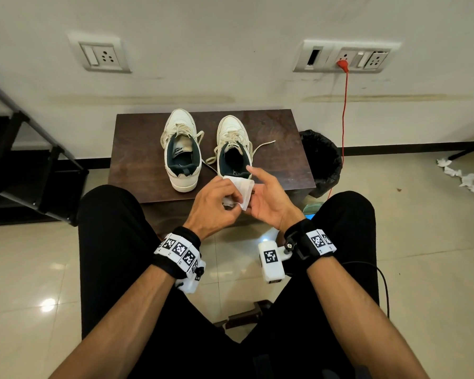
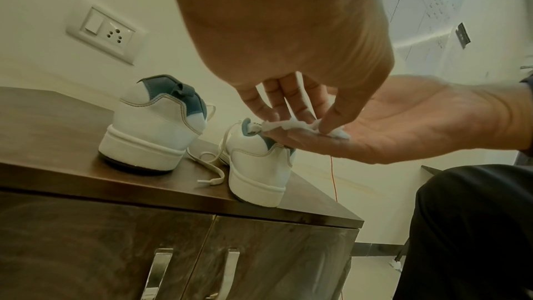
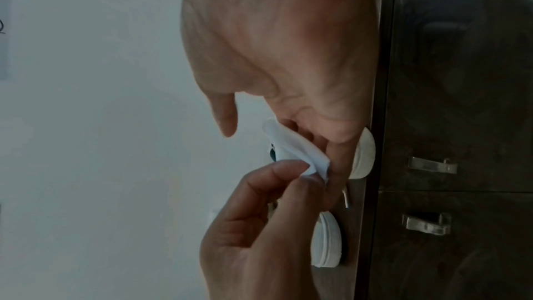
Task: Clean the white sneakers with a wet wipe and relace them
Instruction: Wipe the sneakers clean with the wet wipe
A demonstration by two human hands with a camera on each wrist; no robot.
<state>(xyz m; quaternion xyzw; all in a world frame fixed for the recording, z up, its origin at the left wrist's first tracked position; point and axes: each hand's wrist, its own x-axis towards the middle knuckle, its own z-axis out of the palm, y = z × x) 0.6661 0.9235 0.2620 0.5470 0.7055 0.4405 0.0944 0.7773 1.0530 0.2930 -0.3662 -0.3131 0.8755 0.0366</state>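
Brown cabinet (image 1: 137,160) against wall (image 1: 230,36); sneakers (image 1: 179,119) at 12 o'clock, laces (image 1: 266,144) loose. Left hand (image 1: 214,203) pinches white wipe (image 1: 244,190); right hand (image 1: 268,203) open-palmed beneath

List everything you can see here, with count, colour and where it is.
sneakers: two, white, side by side on the cabinet
wet wipe: one, white, between the hands
cabinet: one, dark brown, against the wall
bin: one, black, floor right of the cabinet
cable: one, red, plugged into a wall socket
crumpled paper: several pieces, white, floor far right
left hand: pinches the wet wipe
right hand: open, wet wipe across its fingers
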